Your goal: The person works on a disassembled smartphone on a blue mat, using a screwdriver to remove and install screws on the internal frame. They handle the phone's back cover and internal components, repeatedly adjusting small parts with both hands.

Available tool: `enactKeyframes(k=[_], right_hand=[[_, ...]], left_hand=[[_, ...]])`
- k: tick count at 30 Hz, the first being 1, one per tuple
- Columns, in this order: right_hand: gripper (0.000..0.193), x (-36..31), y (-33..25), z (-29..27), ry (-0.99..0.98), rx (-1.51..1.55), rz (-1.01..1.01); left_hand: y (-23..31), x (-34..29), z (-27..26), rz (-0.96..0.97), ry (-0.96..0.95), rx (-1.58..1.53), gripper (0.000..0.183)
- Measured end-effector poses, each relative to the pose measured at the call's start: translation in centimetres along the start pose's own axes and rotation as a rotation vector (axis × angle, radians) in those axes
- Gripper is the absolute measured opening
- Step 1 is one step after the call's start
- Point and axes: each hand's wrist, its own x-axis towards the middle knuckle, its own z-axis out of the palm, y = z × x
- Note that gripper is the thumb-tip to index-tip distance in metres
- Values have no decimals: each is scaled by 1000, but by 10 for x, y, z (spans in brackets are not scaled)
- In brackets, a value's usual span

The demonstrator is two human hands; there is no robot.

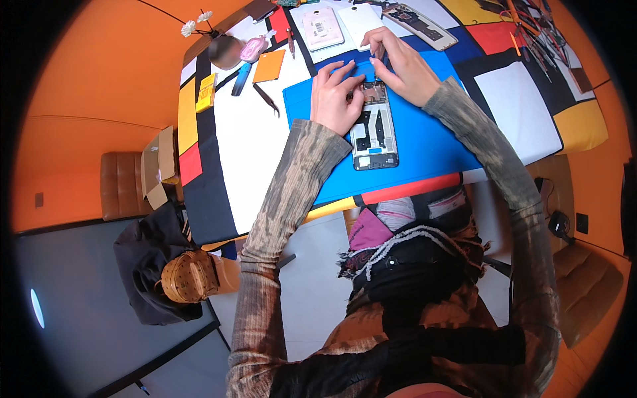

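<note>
An opened smartphone [375, 136] with its inner parts bare lies on a blue mat [424, 142]. My left hand [334, 99] is at the phone's upper left, fingers bent and thumb against its edge, gripping it. Over the phone's top end, my right hand [405, 73] is closed in a pinch. What sits between those fingertips is too small to make out. Behind my hands are a pale phone housing [323, 30], a white phone back [358, 23] and another opened phone [424, 30].
Tweezers [267, 99], an orange card [269, 66], a yellow box [206, 93] and a blue tool [241, 78] lie on the left. A vase [225, 52] stands at far left. Several tools [531, 46] lie far right, near a white sheet [517, 109]. The table edge is close to me.
</note>
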Motion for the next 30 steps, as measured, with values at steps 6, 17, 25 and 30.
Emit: enactKeyframes(k=[6, 17, 25, 30], right_hand=[[22, -2, 0, -4, -62, -131, -50], [20, 0, 1, -1, -62, -176, -111], [20, 0, -1, 0, -101, -149, 24], [23, 0, 2, 2, -40, -153, -155]], left_hand=[[0, -1, 0, 2, 9, 0, 21], [-2, -1, 1, 11, 32, -7, 20], [-3, -3, 2, 18, 32, 0, 20], [-5, -2, 3, 14, 68, -26, 22]])
